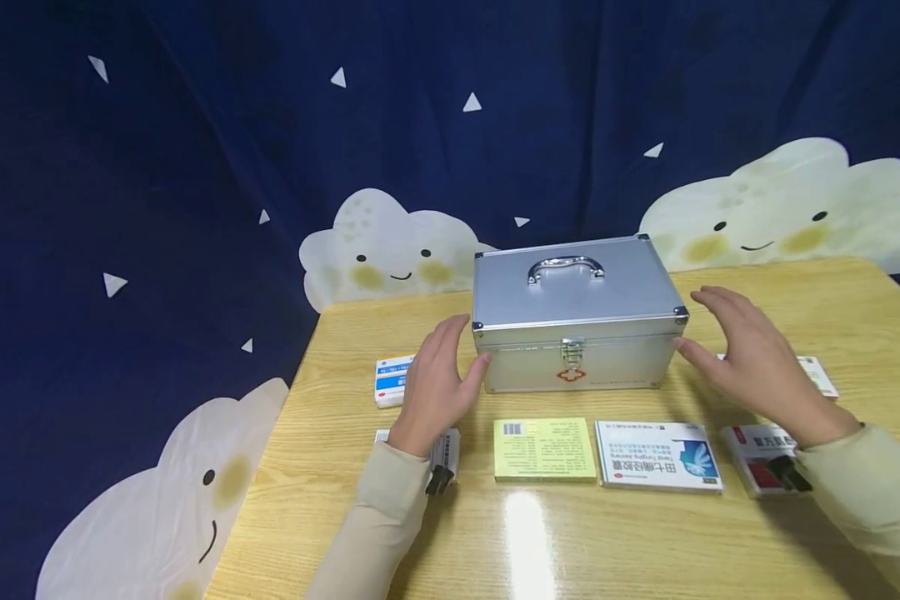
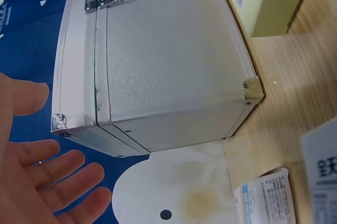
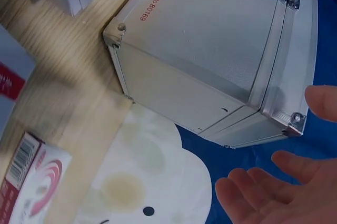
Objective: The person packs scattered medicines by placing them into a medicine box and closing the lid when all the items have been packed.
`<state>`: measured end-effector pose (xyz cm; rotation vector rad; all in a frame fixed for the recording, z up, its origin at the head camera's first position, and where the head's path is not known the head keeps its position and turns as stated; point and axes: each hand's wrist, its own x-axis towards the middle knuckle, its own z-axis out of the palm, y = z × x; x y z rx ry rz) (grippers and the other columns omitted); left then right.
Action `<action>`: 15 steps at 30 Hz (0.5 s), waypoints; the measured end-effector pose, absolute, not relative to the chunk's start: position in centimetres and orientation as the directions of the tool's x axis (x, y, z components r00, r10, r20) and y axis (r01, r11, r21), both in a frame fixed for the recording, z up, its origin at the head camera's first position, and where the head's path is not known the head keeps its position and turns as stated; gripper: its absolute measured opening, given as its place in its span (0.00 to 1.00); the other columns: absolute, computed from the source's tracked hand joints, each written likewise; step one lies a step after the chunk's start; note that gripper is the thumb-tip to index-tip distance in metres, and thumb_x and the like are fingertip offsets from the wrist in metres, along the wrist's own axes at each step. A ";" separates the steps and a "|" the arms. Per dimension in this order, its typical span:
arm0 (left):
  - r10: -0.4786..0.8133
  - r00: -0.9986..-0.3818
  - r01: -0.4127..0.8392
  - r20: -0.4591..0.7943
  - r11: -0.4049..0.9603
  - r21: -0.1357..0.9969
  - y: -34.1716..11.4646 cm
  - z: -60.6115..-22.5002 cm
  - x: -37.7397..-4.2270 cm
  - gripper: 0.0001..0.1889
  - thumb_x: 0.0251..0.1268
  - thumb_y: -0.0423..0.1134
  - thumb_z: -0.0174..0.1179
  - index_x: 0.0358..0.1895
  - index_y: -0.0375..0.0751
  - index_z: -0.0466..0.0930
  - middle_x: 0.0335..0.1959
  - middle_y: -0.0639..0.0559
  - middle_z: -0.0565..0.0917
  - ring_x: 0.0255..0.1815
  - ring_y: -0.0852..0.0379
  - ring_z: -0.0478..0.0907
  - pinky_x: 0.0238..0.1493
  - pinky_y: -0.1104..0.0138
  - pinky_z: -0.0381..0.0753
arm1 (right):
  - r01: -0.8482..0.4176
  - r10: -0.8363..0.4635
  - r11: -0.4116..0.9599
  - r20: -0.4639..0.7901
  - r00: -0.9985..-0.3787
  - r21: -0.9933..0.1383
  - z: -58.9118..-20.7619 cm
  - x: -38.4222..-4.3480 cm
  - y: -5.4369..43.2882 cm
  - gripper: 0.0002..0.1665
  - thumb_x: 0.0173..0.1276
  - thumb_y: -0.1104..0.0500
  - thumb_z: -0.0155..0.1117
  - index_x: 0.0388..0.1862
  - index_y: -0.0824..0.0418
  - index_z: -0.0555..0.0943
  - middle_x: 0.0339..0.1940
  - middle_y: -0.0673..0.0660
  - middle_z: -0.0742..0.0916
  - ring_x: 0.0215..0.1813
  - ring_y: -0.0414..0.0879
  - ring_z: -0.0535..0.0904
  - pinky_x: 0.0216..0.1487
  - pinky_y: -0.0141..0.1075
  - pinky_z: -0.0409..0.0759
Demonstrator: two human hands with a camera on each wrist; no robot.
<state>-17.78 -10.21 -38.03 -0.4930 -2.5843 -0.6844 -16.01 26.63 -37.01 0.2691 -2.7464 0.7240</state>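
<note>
A silver metal first-aid case point(image 1: 570, 300) stands on the wooden table with its lid down, a chrome handle point(image 1: 566, 265) on top and a latch point(image 1: 572, 353) at the front above a red cross. Beside its left end is my left hand point(image 1: 441, 385), fingers spread and relaxed, holding nothing. My right hand point(image 1: 757, 367) is held likewise at the right end, thumb close to the front corner. Both wrist views show a gap between fingers and case, the left hand point(image 2: 52, 176) and right hand point(image 3: 279, 187) each off the lid's corner.
In front of the case lie a yellow medicine box point(image 1: 543, 450) and a white-and-blue one point(image 1: 657, 456). A red-and-white box point(image 1: 757, 458) is partly behind the right wrist. At left, a blue-and-white box point(image 1: 392, 382) is partly hidden by my hand. A dark blue curtain point(image 1: 420, 142) hangs behind.
</note>
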 end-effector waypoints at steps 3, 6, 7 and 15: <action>0.218 -0.860 0.417 0.462 0.822 0.389 -10.0 -37.9 -18.0 0.30 0.68 0.49 0.59 0.70 0.39 0.69 0.68 0.44 0.76 0.68 0.45 0.74 0.66 0.53 0.76 | -0.257 -0.117 0.843 0.305 -0.945 -0.473 -37.2 -16.3 26.6 0.41 0.69 0.52 0.64 0.73 0.71 0.62 0.72 0.77 0.67 0.66 0.73 0.66 0.58 0.68 0.69; 0.202 -0.886 0.387 0.417 0.816 0.428 -9.7 -38.0 -18.4 0.32 0.69 0.50 0.57 0.72 0.39 0.66 0.70 0.43 0.74 0.70 0.45 0.72 0.68 0.52 0.74 | -0.254 -0.128 0.819 0.267 -0.955 -0.515 -37.3 -16.8 26.5 0.41 0.71 0.52 0.63 0.74 0.71 0.60 0.72 0.77 0.67 0.64 0.73 0.68 0.53 0.66 0.74; 0.196 -0.895 0.377 0.402 0.813 0.444 -9.6 -38.0 -18.6 0.32 0.70 0.51 0.57 0.72 0.39 0.66 0.71 0.43 0.73 0.71 0.45 0.71 0.69 0.51 0.74 | -0.244 -0.127 0.811 0.247 -0.961 -0.531 -37.3 -16.9 26.4 0.42 0.71 0.52 0.63 0.75 0.70 0.60 0.72 0.77 0.67 0.65 0.73 0.68 0.54 0.67 0.74; 0.166 -0.914 0.333 0.369 0.827 0.454 -9.1 -38.4 -19.2 0.30 0.71 0.54 0.54 0.72 0.44 0.67 0.69 0.47 0.76 0.69 0.46 0.74 0.64 0.50 0.78 | -0.218 -0.130 0.785 0.190 -0.973 -0.579 -37.1 -17.9 26.0 0.44 0.72 0.47 0.61 0.77 0.66 0.58 0.69 0.76 0.71 0.67 0.71 0.68 0.59 0.66 0.72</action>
